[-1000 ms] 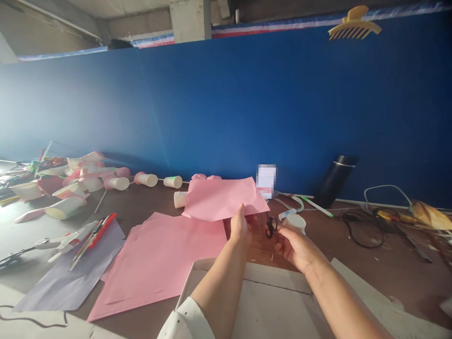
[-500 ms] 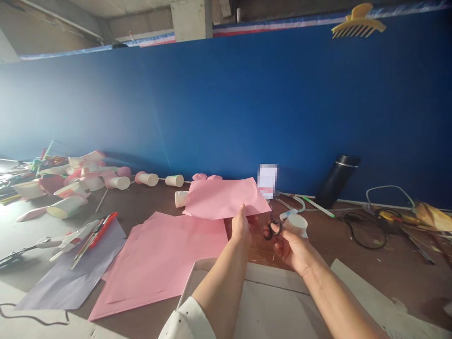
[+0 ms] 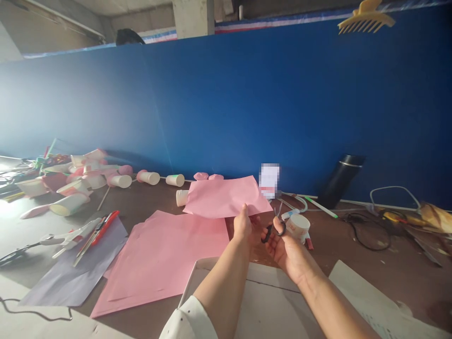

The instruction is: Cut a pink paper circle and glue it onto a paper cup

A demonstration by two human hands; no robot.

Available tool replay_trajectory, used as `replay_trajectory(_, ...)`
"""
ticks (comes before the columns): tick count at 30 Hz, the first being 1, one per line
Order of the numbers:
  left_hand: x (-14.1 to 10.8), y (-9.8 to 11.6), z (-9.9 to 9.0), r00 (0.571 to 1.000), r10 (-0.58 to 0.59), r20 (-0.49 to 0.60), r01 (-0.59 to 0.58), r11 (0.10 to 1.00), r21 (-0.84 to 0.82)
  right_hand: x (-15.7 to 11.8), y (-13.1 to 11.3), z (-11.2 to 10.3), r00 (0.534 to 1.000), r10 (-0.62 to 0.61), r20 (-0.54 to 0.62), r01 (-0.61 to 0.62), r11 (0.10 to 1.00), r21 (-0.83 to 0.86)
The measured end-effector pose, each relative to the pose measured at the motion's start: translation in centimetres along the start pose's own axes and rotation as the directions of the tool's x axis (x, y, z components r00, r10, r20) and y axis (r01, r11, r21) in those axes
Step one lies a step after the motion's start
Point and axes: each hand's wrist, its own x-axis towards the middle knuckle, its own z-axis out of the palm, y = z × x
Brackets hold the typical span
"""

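Lit strongly from the left, bleaching to haze along the blue partition (image 3: 226, 103) and desk (image 3: 148, 200) at that edge. Dims toward the upper right corner. Shadowed behind the paper cups (image 3: 122, 181) at left. Evenly exposed on the pink sheet (image 3: 226, 197) at centre. Stretched by wide-angle distortion near the borders, soft at lower right, pixelated over a white card (image 3: 269, 180).
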Motion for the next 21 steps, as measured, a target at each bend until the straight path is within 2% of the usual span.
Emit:
replay_trajectory(3, -0.5, 0.2, 0.2, 1.000, 0.020, -0.001, -0.020, 1.000, -0.016, -0.4, 0.8, 0.4, 0.998, 0.014, 0.056, -0.011, 0.998, -0.061)
replay_trajectory(6, -1.3, 0.6, 0.6, 0.999, -0.041, -0.030, 0.042, 0.998, 0.042, -0.4, 1.2, 0.5, 0.994, -0.005, 0.113, 0.018, 0.993, -0.121)
replay_trajectory(8, -1.6, 0.7, 0.8, 0.998, -0.039, -0.045, 0.042, 0.997, 0.057, -0.4, 1.3, 0.4, 0.991, -0.022, 0.135, 0.043, 0.987, -0.158)
replay_trajectory(16, -1.4, 0.1, 0.3, 1.000, 0.019, -0.009, -0.018, 0.995, 0.103, -0.6, 1.1, 0.2, 0.990, -0.047, 0.130, 0.084, 0.950, -0.301)
replay_trajectory(21, -2.1, 0.5, 0.6, 1.000, -0.018, -0.019, 0.021, 0.983, 0.185, -0.5, 1.0, 0.3, 0.994, -0.036, 0.104, 0.065, 0.954, -0.294)
